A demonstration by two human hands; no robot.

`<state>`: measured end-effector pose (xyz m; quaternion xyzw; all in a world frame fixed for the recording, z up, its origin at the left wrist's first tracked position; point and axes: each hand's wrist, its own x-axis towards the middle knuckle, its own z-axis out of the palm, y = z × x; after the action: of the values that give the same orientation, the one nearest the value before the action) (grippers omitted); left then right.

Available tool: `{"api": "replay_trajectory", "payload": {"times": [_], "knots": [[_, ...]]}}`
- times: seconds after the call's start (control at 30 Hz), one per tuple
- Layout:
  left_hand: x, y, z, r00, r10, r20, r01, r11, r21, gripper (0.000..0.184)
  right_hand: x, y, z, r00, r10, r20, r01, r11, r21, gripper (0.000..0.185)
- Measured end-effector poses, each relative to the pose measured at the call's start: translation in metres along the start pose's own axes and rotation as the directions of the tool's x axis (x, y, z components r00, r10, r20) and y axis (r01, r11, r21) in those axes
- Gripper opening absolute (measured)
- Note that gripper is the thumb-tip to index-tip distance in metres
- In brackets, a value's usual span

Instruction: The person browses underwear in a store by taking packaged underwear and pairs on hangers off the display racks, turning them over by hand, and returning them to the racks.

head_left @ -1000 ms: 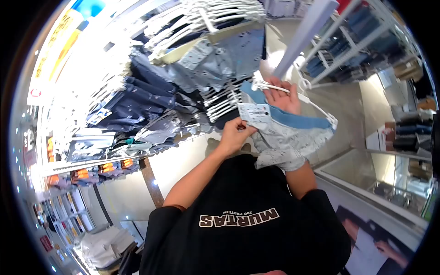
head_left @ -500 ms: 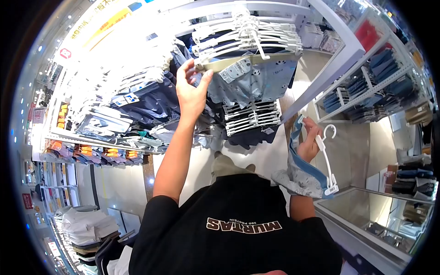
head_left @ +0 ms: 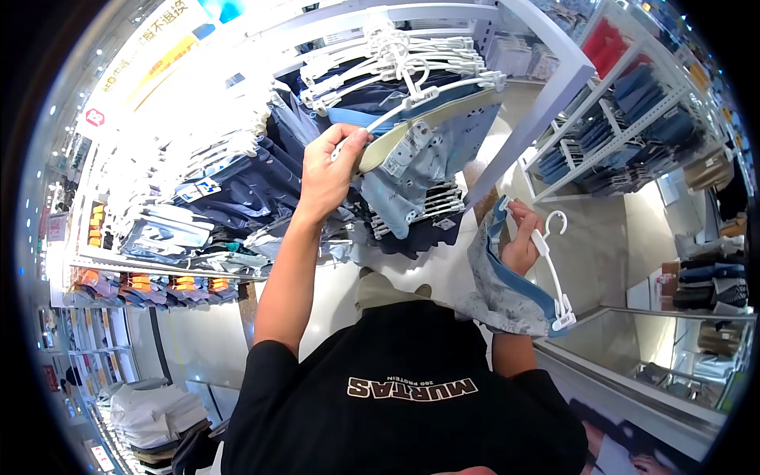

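Note:
My left hand (head_left: 328,166) is closed on the near end of a white clip hanger (head_left: 409,101) hooked on the rack. From that hanger hang light-blue printed shorts (head_left: 423,158) with a cream waistband and a paper tag, tilted out toward me. Off to the right, my right hand (head_left: 522,241) is closed round another white clip hanger (head_left: 554,265), its hook pointing up. Clipped to it are grey patterned shorts (head_left: 495,277) with a blue waistband. Part of the right hand's grip is hidden behind the cloth.
A pale rack post (head_left: 526,111) slants between the two hands. Dark folded garments (head_left: 237,178) on hangers fill the rack at left. Below the shorts is a lower row of hangers (head_left: 439,198). A white shelf unit (head_left: 625,119) with denim stands at right, above a glass-topped case (head_left: 625,340).
My left hand has closed from an open pose onto the hanger's end and pulled it toward me, swinging the light-blue shorts askew. The right hand still holds its hanger. The view has shifted slightly.

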<state>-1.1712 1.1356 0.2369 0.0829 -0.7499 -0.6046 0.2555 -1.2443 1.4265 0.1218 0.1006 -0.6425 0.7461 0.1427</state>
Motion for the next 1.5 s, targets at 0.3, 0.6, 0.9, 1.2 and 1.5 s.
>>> {"api": "replay_trajectory", "payload": {"times": [0.3, 0.6, 0.9, 1.2, 1.5], "knots": [[-0.028, 0.012, 0.005, 0.979, -0.174, 0.109, 0.202, 0.908, -0.368, 0.026, 0.007, -0.02, -0.021, 0.987, -0.137, -0.085, 0.109, 0.954, -0.279, 0.039], [-0.057, 0.019, 0.023, 0.996, -0.084, 0.044, 0.092, 0.965, -0.247, 0.026, 0.011, -0.038, -0.016, 0.968, -0.246, -0.047, 0.233, 0.954, -0.192, 0.017], [-0.077, 0.025, 0.049, 0.99, 0.028, 0.136, -0.034, 0.998, 0.043, 0.02, 0.016, -0.055, -0.003, 0.936, -0.351, 0.018, 0.343, 0.902, -0.262, 0.034], [-0.129, 0.012, 0.111, 0.773, 0.335, 0.539, -0.375, 0.926, -0.038, 0.07, 0.019, -0.035, 0.006, 0.93, -0.354, 0.099, 0.367, 0.874, -0.32, 0.027], [-0.12, -0.104, 0.12, 0.932, -0.188, 0.309, 0.186, 0.982, 0.039, 0.089, 0.013, -0.047, 0.0, 0.901, 0.432, 0.045, -0.398, 0.778, 0.486, 0.04]]}}
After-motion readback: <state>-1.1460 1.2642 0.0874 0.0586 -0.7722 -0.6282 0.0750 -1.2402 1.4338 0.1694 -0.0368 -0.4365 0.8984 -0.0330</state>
